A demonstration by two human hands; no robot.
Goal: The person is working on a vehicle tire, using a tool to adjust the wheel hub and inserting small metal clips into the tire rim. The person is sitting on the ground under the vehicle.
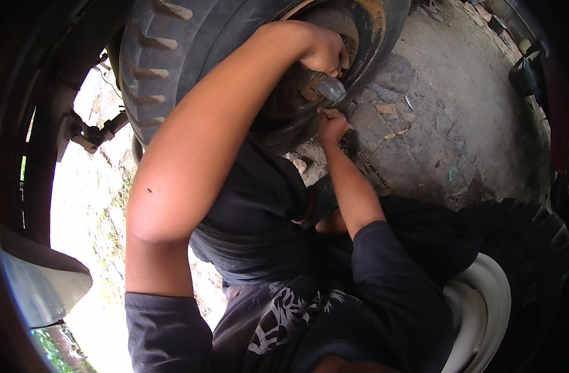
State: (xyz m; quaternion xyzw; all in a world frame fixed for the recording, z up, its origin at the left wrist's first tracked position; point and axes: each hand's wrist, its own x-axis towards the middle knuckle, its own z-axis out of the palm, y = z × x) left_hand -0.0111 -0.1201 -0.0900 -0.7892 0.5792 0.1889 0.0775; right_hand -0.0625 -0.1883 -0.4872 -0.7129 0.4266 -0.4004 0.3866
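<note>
A large black tyre point(154, 74) with a rusty wheel hub point(306, 87) stands at the top. My left hand point(326, 53) reaches across to the hub, fingers curled just above a grey metal cylindrical piece point(331, 88) at its centre; what they grip is hidden. Below that piece, by the tyre's lower right, my right hand point(333, 126) is closed, and I cannot make out what is in it.
A second tyre point(533, 255) with a white rim point(483, 308) lies at the lower right. Dark vehicle framework point(73, 130) runs down the left. The rough grey ground point(433, 124) has stones and small scraps on it.
</note>
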